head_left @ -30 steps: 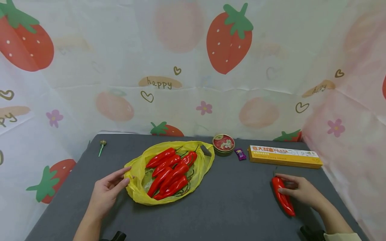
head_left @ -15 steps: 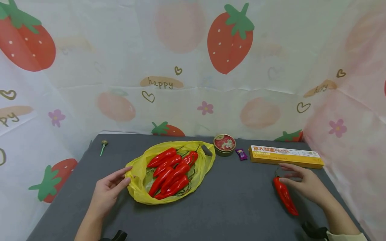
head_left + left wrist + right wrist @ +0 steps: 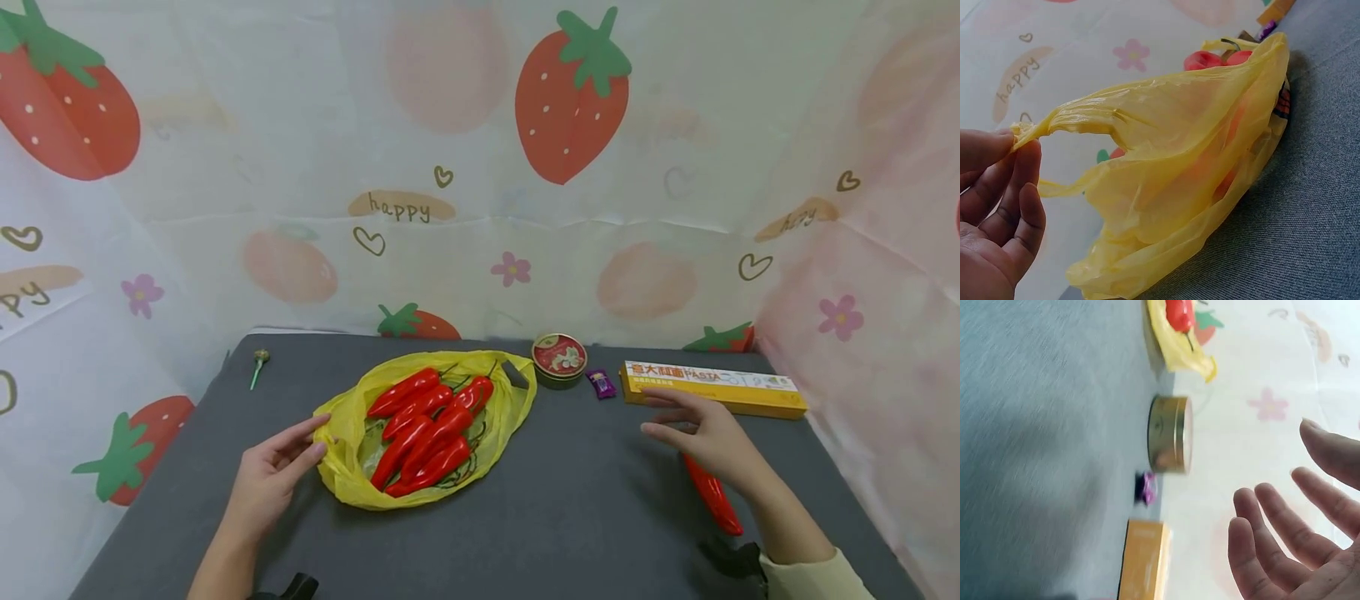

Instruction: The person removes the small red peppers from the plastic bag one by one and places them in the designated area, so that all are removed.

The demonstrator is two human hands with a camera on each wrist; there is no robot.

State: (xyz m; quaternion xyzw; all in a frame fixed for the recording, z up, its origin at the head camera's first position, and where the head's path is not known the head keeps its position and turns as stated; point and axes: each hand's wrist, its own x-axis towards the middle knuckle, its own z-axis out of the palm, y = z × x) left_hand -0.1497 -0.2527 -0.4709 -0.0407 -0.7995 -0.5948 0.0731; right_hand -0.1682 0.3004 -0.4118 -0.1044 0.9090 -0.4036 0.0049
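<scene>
My left hand (image 3: 264,482) pinches the edge of a yellow plastic bag (image 3: 341,479) between thumb and fingers; the left wrist view shows that pinched rim pulled up and taut. Several red chili peppers (image 3: 431,446) lie heaped in the bag's wide mouth. On the right, my right hand (image 3: 708,435) hovers above the table with its fingers apart and nothing between them. Beneath its wrist a single red chili pepper (image 3: 716,500) lies on the table, its stem end hidden by the hand.
Along the back of the grey table (image 3: 570,517) stand a round tin (image 3: 558,360), a small purple wrapped candy (image 3: 601,384) and a yellow pasta box (image 3: 765,404). A small green-stemmed item (image 3: 258,367) lies at the back left. A strawberry-print cloth (image 3: 450,275) hangs behind.
My right hand has let go of the single chili pepper and moved up and to the left, away from it. The left hand stays at the bag's edge.
</scene>
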